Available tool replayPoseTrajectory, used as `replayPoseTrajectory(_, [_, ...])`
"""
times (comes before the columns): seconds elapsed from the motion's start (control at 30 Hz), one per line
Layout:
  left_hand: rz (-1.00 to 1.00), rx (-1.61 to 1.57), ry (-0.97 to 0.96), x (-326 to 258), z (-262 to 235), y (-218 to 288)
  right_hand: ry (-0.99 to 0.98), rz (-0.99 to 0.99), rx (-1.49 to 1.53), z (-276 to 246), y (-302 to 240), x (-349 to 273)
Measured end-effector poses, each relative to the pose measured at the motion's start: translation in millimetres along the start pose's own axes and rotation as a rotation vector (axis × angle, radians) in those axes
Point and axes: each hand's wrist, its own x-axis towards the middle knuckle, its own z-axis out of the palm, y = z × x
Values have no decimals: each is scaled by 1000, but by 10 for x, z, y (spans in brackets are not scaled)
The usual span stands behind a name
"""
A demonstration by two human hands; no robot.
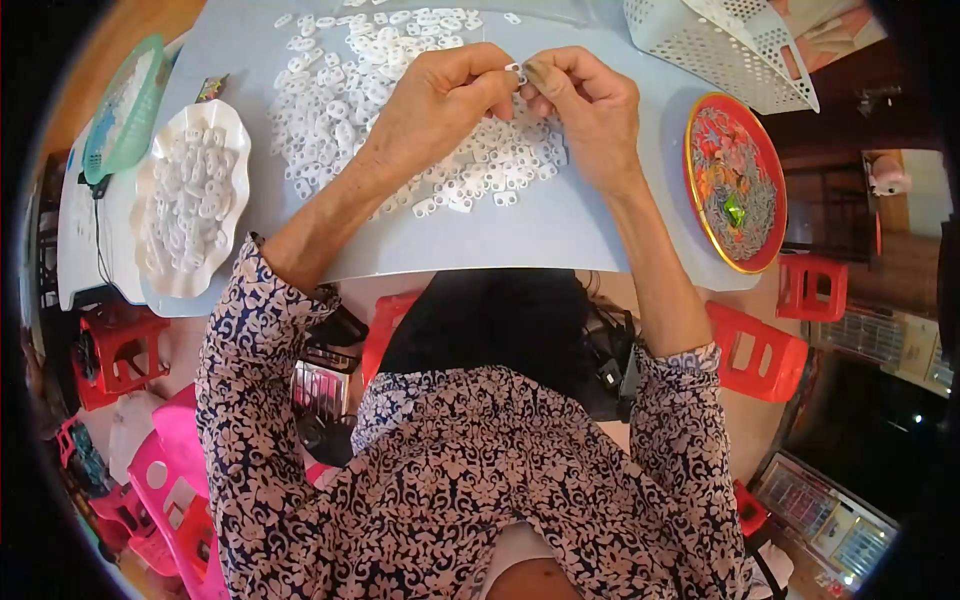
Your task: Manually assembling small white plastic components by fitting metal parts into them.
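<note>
Over a loose pile of small white plastic pieces with holes [335, 110], both my hands meet at chest height. My left hand [440, 100] pinches one small white plastic piece [516, 69] between thumb and fingertips. Close beside it, almost touching, my right hand [590, 105] has its thumb and forefinger pressed together at the edge of that piece. Whatever lies between the right fingertips is hidden. To the right, a red round tray with a gold rim [692, 185] holds many small grey parts [765, 205] and a shiny green wrapped item [735, 210].
A white scalloped dish [240, 175] full of similar white pieces stands at the left, with a green basket [150, 95] beyond it. A pale perforated basket [700, 50] sits at the far right. Red stools [757, 352] stand below the grey-blue table [440, 245].
</note>
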Motion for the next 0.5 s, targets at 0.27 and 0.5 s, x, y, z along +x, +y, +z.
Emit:
replayPoseTrajectory(0.27, [44, -66, 20, 7, 38, 0, 36, -22, -19, 38, -11, -18])
replayPoseTrajectory(0.5, [75, -3, 15, 58, 0, -18, 56, 6, 99, 47, 97, 6])
